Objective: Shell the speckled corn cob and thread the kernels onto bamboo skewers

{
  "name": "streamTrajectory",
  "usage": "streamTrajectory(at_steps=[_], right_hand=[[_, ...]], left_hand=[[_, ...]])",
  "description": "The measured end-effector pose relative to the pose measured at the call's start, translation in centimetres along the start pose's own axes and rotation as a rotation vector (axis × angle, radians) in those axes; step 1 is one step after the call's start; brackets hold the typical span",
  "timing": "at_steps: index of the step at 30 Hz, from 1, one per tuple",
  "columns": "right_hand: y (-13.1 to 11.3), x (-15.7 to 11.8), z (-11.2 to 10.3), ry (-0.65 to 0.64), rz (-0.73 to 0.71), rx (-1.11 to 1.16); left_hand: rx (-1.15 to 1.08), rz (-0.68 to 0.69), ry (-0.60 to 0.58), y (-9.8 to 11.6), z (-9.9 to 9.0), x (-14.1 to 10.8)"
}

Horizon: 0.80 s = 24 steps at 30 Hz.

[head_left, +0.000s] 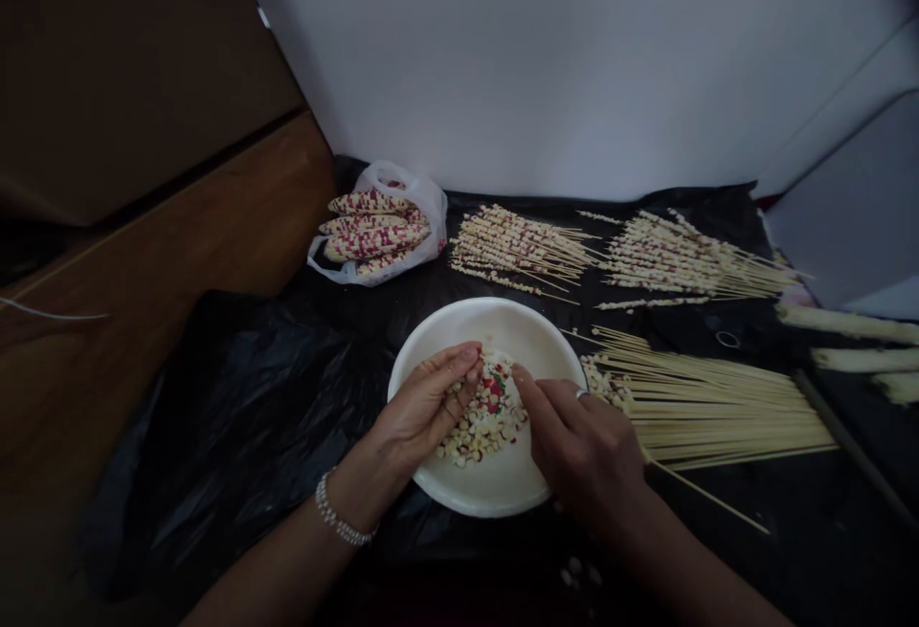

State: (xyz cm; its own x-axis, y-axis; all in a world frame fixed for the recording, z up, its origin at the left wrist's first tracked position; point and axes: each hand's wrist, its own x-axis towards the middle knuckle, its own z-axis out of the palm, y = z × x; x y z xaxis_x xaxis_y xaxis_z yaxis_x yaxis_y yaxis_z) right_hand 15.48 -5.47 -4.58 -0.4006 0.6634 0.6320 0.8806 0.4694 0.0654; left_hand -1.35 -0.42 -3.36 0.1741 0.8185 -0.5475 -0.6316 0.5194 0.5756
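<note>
A white bowl (pixel 423 335) holds loose corn kernels (pixel 478 440), pale with some dark red ones; a red and green print shows at its bottom. Over its left side is my left hand (pixel 431 392), thumb and fingers pinched together around what look like corn kernels, partly hidden. My right hand (pixel 593 436), with a ring on one finger, is closed above the bowl's right side. From beneath it a bamboo skewer (pixel 707 493) sticks out to the lower right; its other end is hidden by the hand. The two hands' fingertips are close but apart.
Bare bamboo skewers (pixel 725 407) lie right of the bowl, beside more kernels (pixel 607 383). Behind are two piles of kernel-threaded skewers (pixel 521 244) and a plastic bag (pixel 431 206) of speckled corn cobs (pixel 377 242). Stripped cobs (pixel 854 323) lie far right on black plastic sheeting (pixel 251 397).
</note>
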Motion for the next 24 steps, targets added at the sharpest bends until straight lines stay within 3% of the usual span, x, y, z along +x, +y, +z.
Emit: streamTrajectory(at_steps=[9,12,16,24], right_hand=[[-0.5,0.2,-0.1,-0.019,0.022,-0.003],[-0.2,0.1,0.0,-0.021,0.04,-0.008],[0.4,0.1,0.1,-0.031,0.074,-0.029],[0.4,0.2,-0.1,-0.034,0.08,0.005]], left_hand=[[0.087,-0.071,-0.064,-0.4,0.5,-0.6],[0.004,-0.089,-0.091,-0.1,0.5,-0.5],[-0.146,-0.21,-0.203,0.7,0.3,-0.4],[-0.029,-0.117,-0.228,0.2,0.2,-0.5]])
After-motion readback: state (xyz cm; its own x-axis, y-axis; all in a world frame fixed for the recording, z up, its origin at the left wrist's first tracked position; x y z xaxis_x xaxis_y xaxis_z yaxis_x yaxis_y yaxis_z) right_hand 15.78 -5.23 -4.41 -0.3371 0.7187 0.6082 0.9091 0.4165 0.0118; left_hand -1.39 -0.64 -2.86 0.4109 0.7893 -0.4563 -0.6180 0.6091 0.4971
